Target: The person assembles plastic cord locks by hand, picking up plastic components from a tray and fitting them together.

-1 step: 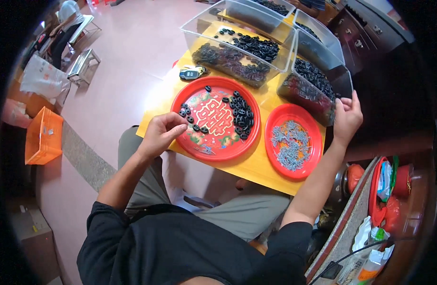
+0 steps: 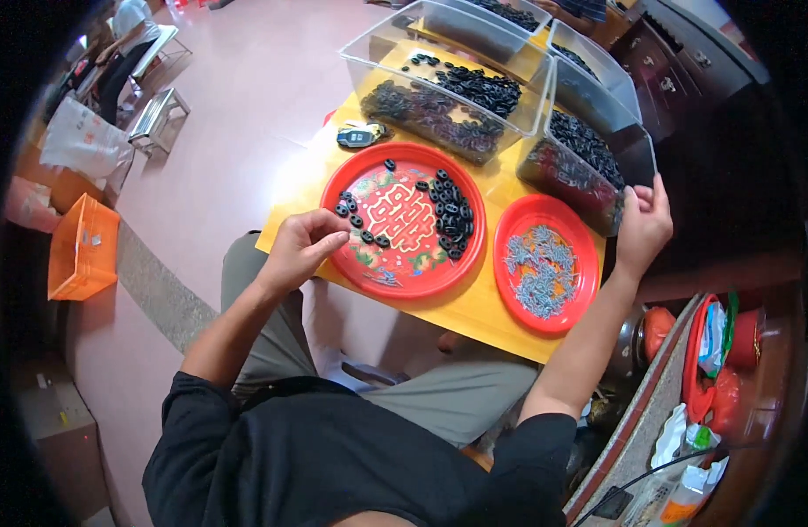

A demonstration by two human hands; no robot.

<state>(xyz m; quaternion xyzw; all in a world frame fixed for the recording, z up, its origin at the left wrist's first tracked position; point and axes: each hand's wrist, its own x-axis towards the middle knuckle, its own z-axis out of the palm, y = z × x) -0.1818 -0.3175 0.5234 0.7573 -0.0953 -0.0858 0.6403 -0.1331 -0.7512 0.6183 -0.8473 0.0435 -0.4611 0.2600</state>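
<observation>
My right hand grips the near right corner of a clear plastic bin of small black pieces, index finger pointing up. My left hand is over the left rim of a round red tray, fingers curled toward the thumb; anything between the fingertips is hidden. Small black oval pieces with two holes are heaped at the tray's right, others scattered at its left. A few screws lie near its front rim. Between my hands, a smaller red plate holds many silver screws.
Another clear bin of black pieces stands behind the tray, with more bins beyond. A car key lies on the yellow table. An orange crate is on the floor at left. A cluttered shelf borders my right side.
The whole picture has shifted slightly to the right and down. Both hands keep the same pose, and the black pieces and screws have not visibly moved.
</observation>
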